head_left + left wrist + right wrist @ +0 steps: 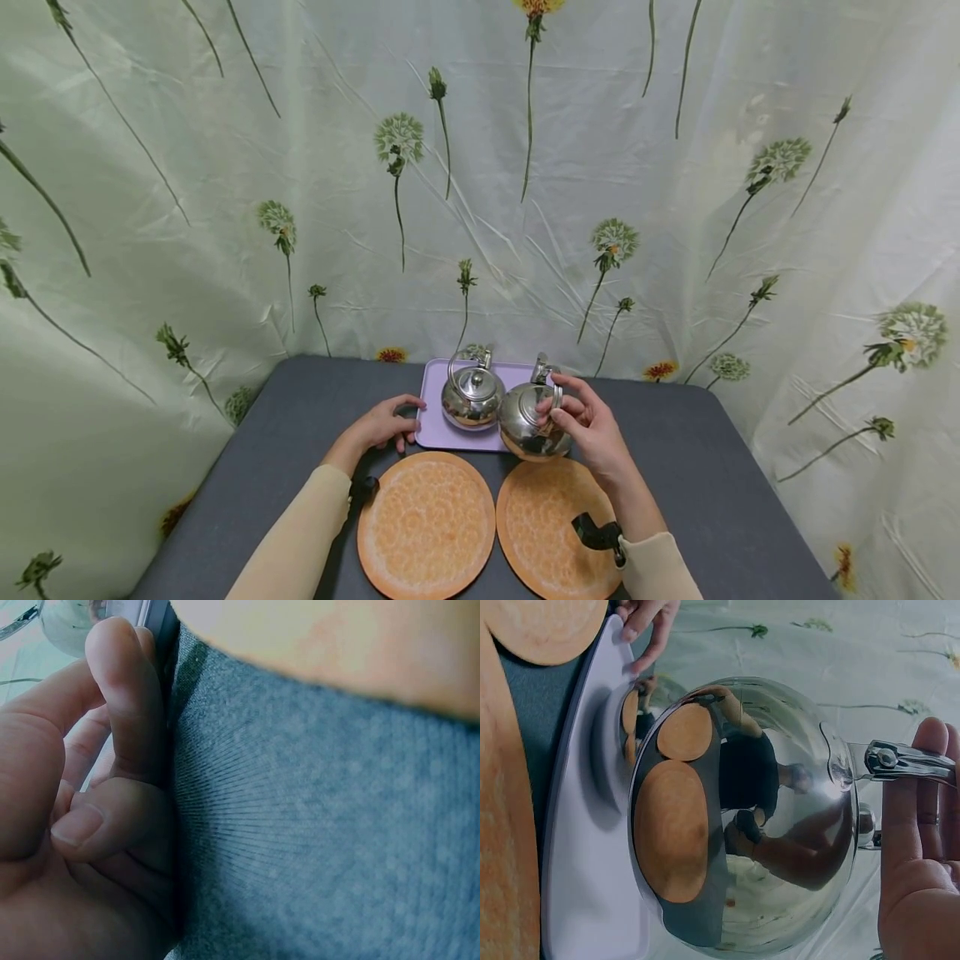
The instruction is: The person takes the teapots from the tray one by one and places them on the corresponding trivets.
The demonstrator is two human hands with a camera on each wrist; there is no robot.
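Note:
Two round, shiny steel teapots stand out against a lilac tray. One teapot (473, 398) rests on the tray (432, 429), its hoop handle arching over a knobbed lid. My right hand (596, 429) holds the second teapot (528, 421) by its handle over the tray's front right part. This teapot (742, 825) seems raised in the right wrist view, its side mirroring the scene. My left hand (386, 423) grips the tray's left edge with fingertips. Curled fingers (124, 697) fill the left wrist view, where little of the tray shows.
Two round orange-patterned placemats (427, 525) (555, 529) lie side by side in front of the tray. A dark grey cloth (690, 467) covers the table. Behind hangs a pale curtain (337, 183) printed with dandelions.

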